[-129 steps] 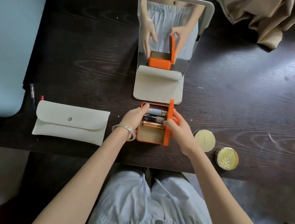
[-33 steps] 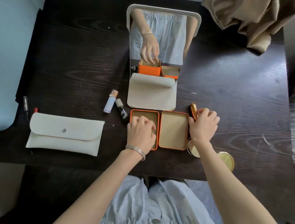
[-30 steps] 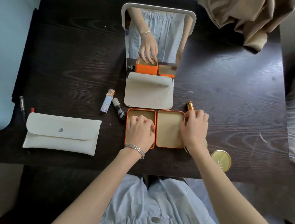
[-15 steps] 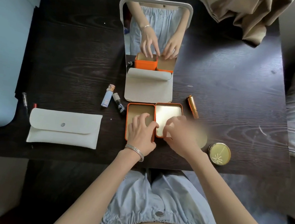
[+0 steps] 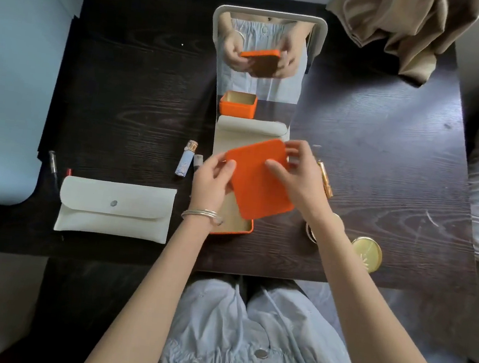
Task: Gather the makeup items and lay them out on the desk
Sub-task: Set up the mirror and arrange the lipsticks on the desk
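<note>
An orange tin lid (image 5: 258, 177) is held above the desk, orange side up and tilted. My left hand (image 5: 212, 181) pinches its left edge and my right hand (image 5: 299, 176) grips its right side. Under it the open orange tin base (image 5: 234, 224) stands on the dark desk (image 5: 384, 175), mostly hidden by the lid and my left wrist. A blue patterned lipstick (image 5: 186, 159) and a small dark-capped tube (image 5: 197, 162) lie left of the tin. A gold lipstick (image 5: 325, 178) lies to the right, partly behind my right hand.
A standing mirror (image 5: 264, 63) on a cream base is behind the tin. A cream pouch (image 5: 114, 209) lies at front left, with pens (image 5: 53, 164) beside it. Two gold round compacts (image 5: 366, 254) sit at front right, one behind my right forearm. Beige cloth (image 5: 401, 29) drapes over the back right corner.
The lid lay open side up beside the base half a second ago. Both hands have lifted it, turned it over and brought it above the base.
</note>
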